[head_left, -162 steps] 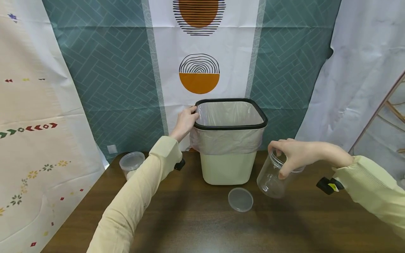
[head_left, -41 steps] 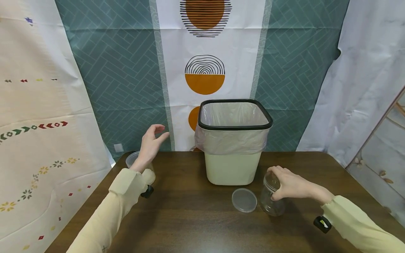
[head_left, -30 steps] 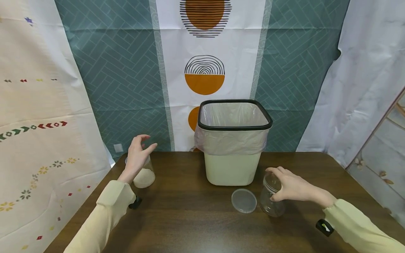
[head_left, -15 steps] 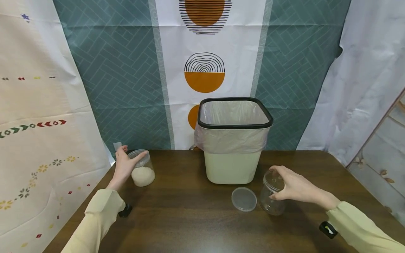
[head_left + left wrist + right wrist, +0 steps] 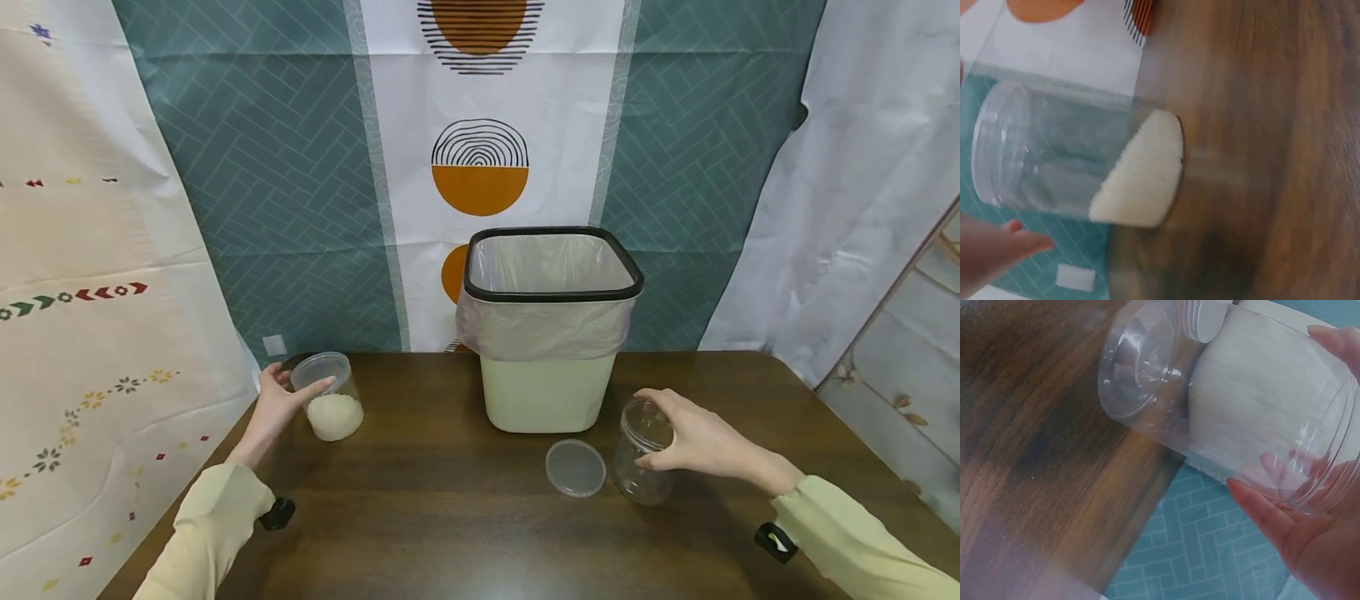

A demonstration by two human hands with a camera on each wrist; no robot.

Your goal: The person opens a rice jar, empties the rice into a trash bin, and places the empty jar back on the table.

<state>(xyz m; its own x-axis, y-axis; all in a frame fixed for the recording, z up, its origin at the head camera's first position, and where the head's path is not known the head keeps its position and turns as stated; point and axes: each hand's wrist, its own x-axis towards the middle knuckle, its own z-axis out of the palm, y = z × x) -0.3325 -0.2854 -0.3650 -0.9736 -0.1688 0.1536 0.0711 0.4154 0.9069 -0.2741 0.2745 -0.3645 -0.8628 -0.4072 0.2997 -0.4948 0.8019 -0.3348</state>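
Observation:
On the table's left side stands a lidded clear plastic jar [image 5: 335, 404], its lower part holding white grains [image 5: 1144, 172] that look like rice, heaped at a slant. My left hand [image 5: 273, 408] is at this jar's lid with thumb and fingers spread to either side; in the left wrist view a gap shows between the fingers [image 5: 1004, 250] and the jar wall. On the right, my right hand [image 5: 701, 433] grips an empty, lidless clear jar [image 5: 643, 467] near its threaded rim, thumb on one side and fingers on the other. A loose round clear lid [image 5: 575, 468] lies beside that jar.
A pale green trash bin [image 5: 551, 379] with a black rim and a plastic liner stands at the table's back, between the two jars. Behind the brown wooden table [image 5: 420, 517] hangs a patterned cloth [image 5: 292, 167].
My left hand has let go of the bin's rim and moved left and down to the jar of grains. Earlier, my right hand brought the empty jar down and nearer; lately it stays there.

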